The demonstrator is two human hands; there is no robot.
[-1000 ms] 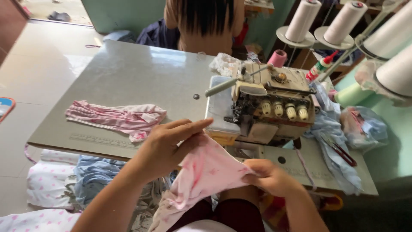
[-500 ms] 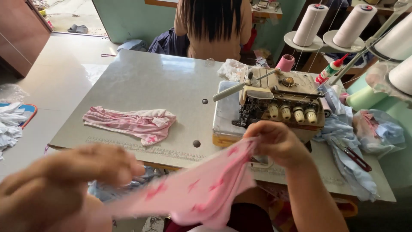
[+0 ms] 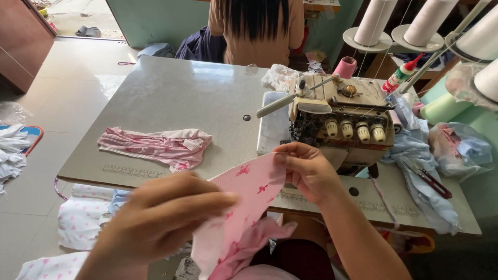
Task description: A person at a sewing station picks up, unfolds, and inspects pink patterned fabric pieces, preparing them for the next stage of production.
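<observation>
A pink cloth piece [image 3: 248,207] with small darker pink figures is stretched between my two hands in front of the table's near edge. My left hand [image 3: 163,218] pinches its lower left part, close to the camera. My right hand [image 3: 307,170] grips its upper right corner, just in front of the overlock sewing machine [image 3: 340,119]. More of the pink cloth hangs down toward my lap.
A striped pink garment [image 3: 158,146] lies on the grey table [image 3: 176,93]. Scissors [image 3: 428,180] and blue cloth lie at right, thread cones [image 3: 376,21] behind. A person [image 3: 257,28] sits beyond the table. Cloth piles lie on the floor at left.
My left hand has moved right and closer to my right hand, so the pink cloth spans less width. My right hand has kept its grip near the machine.
</observation>
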